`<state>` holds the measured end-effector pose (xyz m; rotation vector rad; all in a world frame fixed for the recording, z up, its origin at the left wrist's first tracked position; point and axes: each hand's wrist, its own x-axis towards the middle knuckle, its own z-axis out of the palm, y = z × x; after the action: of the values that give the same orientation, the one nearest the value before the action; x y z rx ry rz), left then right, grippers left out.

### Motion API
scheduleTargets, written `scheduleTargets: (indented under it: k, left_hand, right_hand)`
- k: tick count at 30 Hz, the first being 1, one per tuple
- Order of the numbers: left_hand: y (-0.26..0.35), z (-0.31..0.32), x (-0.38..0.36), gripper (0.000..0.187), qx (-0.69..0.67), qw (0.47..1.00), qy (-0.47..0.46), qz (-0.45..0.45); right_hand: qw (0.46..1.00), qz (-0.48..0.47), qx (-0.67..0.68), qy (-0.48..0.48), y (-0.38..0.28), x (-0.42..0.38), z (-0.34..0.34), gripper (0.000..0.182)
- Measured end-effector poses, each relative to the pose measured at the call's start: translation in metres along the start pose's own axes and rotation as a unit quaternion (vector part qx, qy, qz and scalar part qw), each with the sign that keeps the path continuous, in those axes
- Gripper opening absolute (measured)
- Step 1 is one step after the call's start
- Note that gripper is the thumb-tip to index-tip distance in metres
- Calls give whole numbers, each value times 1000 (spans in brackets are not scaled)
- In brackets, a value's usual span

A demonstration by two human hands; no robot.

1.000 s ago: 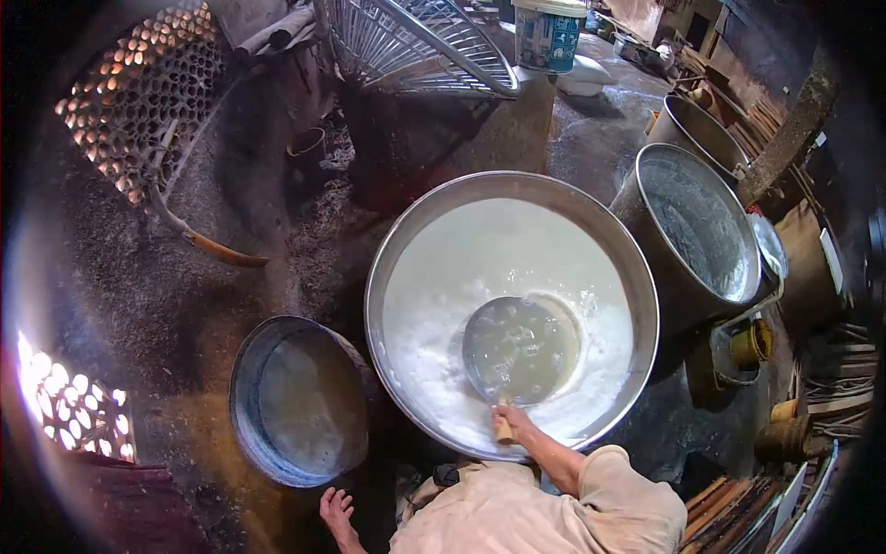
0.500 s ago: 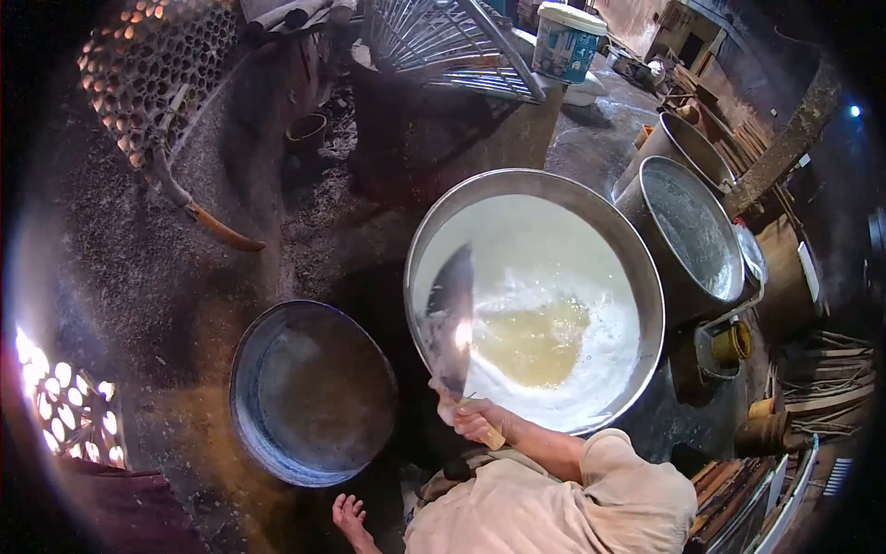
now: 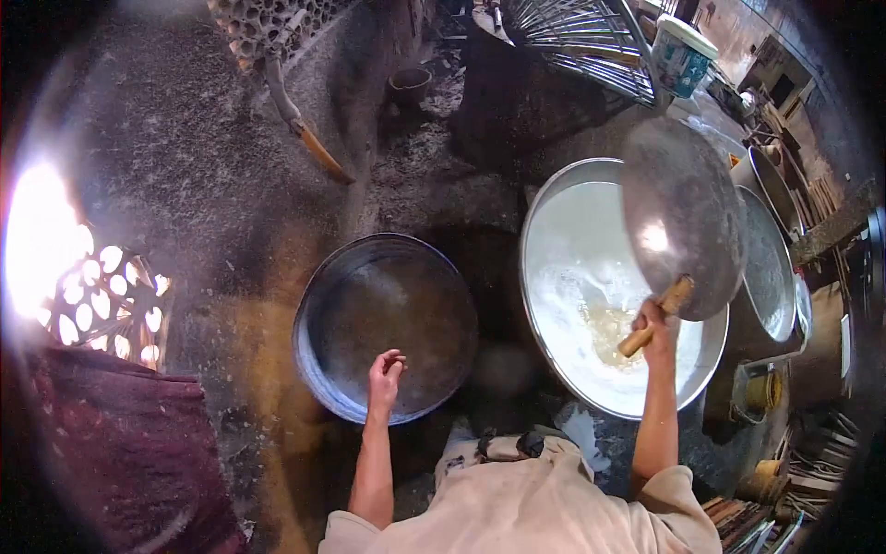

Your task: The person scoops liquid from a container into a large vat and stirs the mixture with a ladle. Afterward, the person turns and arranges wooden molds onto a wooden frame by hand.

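My right hand (image 3: 653, 325) is closed round the short wooden handle of a large round metal scoop (image 3: 685, 198). The scoop is lifted over the right side of a wide metal vat (image 3: 537, 346), hiding part of its rim. Whitish, frothy liquid fills the vat, with a yellowish patch near the middle. My left hand (image 3: 386, 371) hangs over the near side of a darker round metal vat (image 3: 305, 365), its fingers loosely bent and apart, holding nothing. Brownish contents, perhaps liquid, lie in that vat.
Two more tall metal vats stand at the right, one a grey vat (image 3: 780, 309). A yellow container (image 3: 763, 391) sits below them. At the back are a lidded bucket (image 3: 683, 57) and a metal grille (image 3: 586, 42). Dark red cloth (image 3: 120, 443) lies at left.
My right hand has raised the scoop from the left side of the whitish liquid to above the vat's right side. My left hand has come up over the darker vat. The view has shifted left.
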<state>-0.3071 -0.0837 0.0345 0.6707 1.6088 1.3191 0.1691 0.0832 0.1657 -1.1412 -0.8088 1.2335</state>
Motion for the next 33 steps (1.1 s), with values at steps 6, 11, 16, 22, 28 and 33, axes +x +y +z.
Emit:
scheduleTargets:
  k: [6, 11, 16, 22, 28, 33]
  left_hand:
    - [-14, 43, -38, 31, 41, 996, 11, -82]
    - [-54, 130, -92, 32, 50, 995, 33, -83]
    - [-66, 235, -155, 31, 48, 989, 68, -126]
    - [-48, 285, -199, 30, 72, 985, 94, -124]
    - [-43, 298, -201, 32, 67, 986, 113, -100]
    - [-31, 314, -178, 33, 86, 985, 120, -85]
  right_hand:
    - [952, -104, -215, 190, -21, 22, -126, 44]
    - [860, -30, -475, 186, -65, 64, -247, 51]
    - [746, -55, -654, 117, -81, 125, -330, 51]
    - [708, -44, -704, 27, -58, 193, -358, 45]
    - [706, -24, -707, 4, -11, 213, -391, 37]
    - [801, 97, -590, -36, -8, 174, -370, 35]
